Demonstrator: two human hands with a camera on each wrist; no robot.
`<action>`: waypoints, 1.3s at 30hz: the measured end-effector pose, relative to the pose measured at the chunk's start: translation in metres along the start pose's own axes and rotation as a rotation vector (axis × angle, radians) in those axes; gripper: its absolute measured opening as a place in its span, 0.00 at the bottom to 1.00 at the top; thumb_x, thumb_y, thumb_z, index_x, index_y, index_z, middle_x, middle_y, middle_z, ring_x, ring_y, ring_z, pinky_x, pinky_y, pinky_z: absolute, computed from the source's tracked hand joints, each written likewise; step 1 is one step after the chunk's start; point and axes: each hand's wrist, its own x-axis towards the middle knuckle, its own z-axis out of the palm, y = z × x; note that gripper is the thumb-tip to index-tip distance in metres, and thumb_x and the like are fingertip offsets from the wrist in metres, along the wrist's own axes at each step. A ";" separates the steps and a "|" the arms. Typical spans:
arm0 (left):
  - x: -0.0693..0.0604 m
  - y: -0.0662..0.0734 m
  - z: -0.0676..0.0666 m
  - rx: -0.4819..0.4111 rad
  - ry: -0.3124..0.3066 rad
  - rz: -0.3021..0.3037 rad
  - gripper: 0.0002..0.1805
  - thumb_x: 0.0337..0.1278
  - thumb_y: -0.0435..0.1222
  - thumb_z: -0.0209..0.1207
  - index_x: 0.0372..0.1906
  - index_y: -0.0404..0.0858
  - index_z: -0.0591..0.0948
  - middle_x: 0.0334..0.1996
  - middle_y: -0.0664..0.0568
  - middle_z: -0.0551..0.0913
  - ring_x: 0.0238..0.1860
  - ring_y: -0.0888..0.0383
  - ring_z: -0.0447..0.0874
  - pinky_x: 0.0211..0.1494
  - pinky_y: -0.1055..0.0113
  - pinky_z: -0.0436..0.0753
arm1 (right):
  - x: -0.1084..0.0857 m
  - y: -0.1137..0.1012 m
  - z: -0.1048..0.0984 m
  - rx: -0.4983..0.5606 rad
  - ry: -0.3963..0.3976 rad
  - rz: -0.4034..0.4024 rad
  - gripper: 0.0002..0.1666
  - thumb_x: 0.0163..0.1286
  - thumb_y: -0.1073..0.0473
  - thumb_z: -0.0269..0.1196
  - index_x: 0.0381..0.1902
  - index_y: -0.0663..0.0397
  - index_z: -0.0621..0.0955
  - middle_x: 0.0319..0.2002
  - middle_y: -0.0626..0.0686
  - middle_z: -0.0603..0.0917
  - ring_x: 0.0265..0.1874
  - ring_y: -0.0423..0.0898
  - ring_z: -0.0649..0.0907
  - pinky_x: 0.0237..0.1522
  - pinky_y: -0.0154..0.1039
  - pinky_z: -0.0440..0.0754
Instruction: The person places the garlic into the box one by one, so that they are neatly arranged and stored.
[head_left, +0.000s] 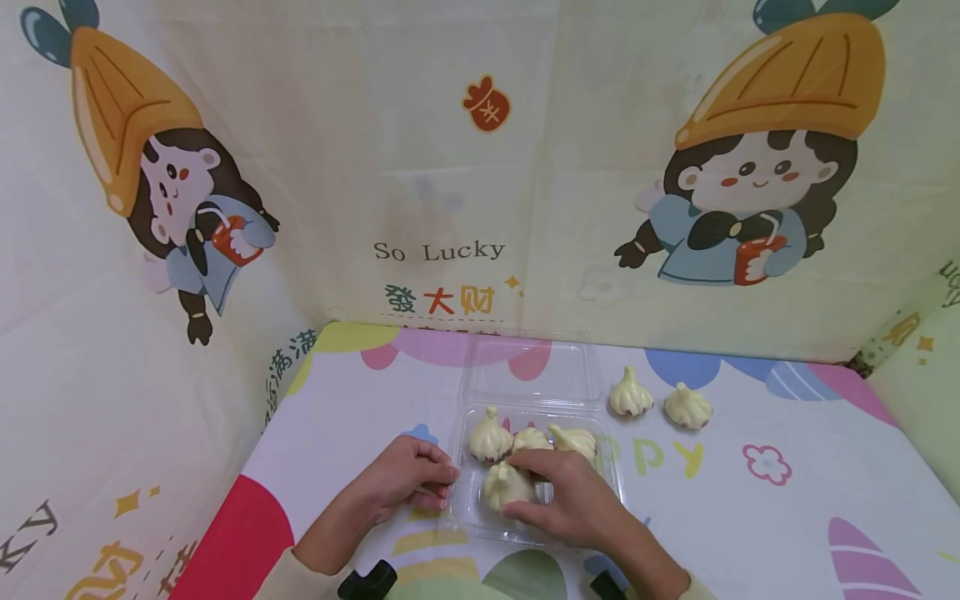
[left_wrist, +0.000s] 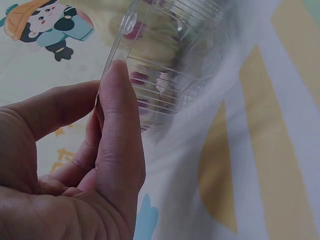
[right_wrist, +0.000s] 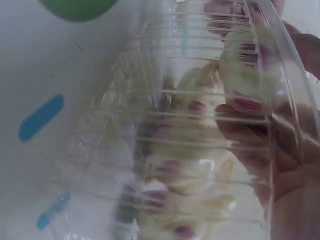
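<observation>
Garlic packing seems underway: the right hand (head_left: 573, 492) curls thumb and fingers round a garlic bulb (head_left: 508, 488) at eight o'clock in the clear tray (head_left: 471, 500), while the left hand (head_left: 408, 479) pinches its nine-o'clock rim (left_wrist: 117, 42). Next probably calls for letting go, clearing the rim, then reaching the loose bulbs (head_left: 632, 395) at two o'clock across roomy tablecloth (head_left: 735, 517).

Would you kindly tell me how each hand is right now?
Left hand: pinching the clear container's rim.
Right hand: holding the front garlic bulb.
</observation>
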 end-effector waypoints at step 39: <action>-0.001 0.000 0.000 0.013 -0.004 0.001 0.06 0.64 0.31 0.67 0.38 0.30 0.85 0.21 0.52 0.84 0.24 0.63 0.86 0.32 0.69 0.91 | 0.007 -0.005 0.014 -0.030 -0.121 0.111 0.24 0.61 0.48 0.78 0.53 0.49 0.86 0.47 0.43 0.90 0.44 0.34 0.84 0.46 0.34 0.86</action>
